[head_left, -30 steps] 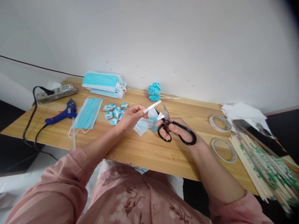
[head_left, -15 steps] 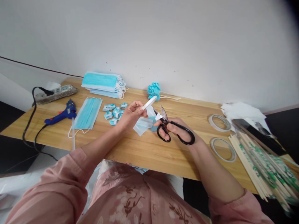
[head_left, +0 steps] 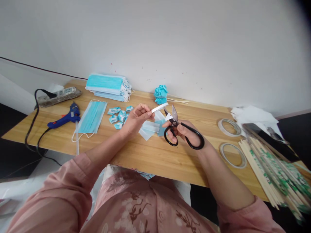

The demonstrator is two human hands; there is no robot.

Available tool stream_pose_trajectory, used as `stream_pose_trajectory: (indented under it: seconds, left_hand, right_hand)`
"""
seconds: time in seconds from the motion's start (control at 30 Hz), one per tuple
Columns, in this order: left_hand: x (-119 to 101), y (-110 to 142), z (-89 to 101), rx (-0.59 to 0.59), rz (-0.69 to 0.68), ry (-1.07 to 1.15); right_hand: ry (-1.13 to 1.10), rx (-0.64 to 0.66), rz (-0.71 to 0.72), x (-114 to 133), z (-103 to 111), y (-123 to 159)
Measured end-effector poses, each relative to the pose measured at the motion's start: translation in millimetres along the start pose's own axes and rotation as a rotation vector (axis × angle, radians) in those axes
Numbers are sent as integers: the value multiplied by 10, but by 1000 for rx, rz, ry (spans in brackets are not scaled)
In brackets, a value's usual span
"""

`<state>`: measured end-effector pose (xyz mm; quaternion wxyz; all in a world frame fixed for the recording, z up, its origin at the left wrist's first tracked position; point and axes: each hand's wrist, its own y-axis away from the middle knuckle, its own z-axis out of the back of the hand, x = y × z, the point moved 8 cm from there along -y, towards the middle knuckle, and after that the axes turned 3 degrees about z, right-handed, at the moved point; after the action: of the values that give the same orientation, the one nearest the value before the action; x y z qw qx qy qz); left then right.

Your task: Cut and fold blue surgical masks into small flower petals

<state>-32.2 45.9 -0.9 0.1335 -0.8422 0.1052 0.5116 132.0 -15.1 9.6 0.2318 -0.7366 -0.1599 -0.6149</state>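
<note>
And here's the strip (head_left: 159, 107), pinched narrow in the left hand (head_left: 139, 119), out over the middle of the table (head_left: 155, 163)! Its long axis slants away from those fingertips, rightward and a little toward the far edge. Across from it, the right hand (head_left: 188, 133) has its grip on the scissors (head_left: 173, 122), blades parted, tips aimed at the far edge and leaning left, right by the strip's free end; contact, I can't call. A white scrap (head_left: 169, 116) sits at the blades. Below, flat pieces (head_left: 147, 130) lie between the hands; folded bits (head_left: 118, 125) crowd just beyond the left wrist. Open wood nearer the near edge, tape rolls (head_left: 240, 166) well off toward the right end, wall (head_left: 194, 48) behind the far edge.
</note>
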Motion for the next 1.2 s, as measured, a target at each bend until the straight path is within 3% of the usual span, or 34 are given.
stream_pose_trajectory:
  seconds: [0.33,0.57,0.67,0.83,0.9,0.97,1.07,1.2]
  left_hand:
    - [-85,22,-23,-5,-33,30]
    - [-95,19,-4,-12,-57,85]
    - [-64,2,10,-7,-49,98]
    - [22,15,-56,67,14,81]
    - [58,43,-110,114,64,98]
    - [88,75,-177,173,116,125]
    - [104,113,-271,261,162,164]
    - [121,119,-293,281,181,173]
  right_hand:
    - [-23,-3,44,14,3,-15]
    - [-4,19,-25,-10,-76,14]
    - [3,-100,8,7,-27,-19]
    - [126,-589,209,142,369,-5]
    - [213,-716,256,177,485,28]
    - [264,-735,263,172,519,26]
    - [284,-654,252,130,458,-4]
    - [315,-590,256,119,370,-6]
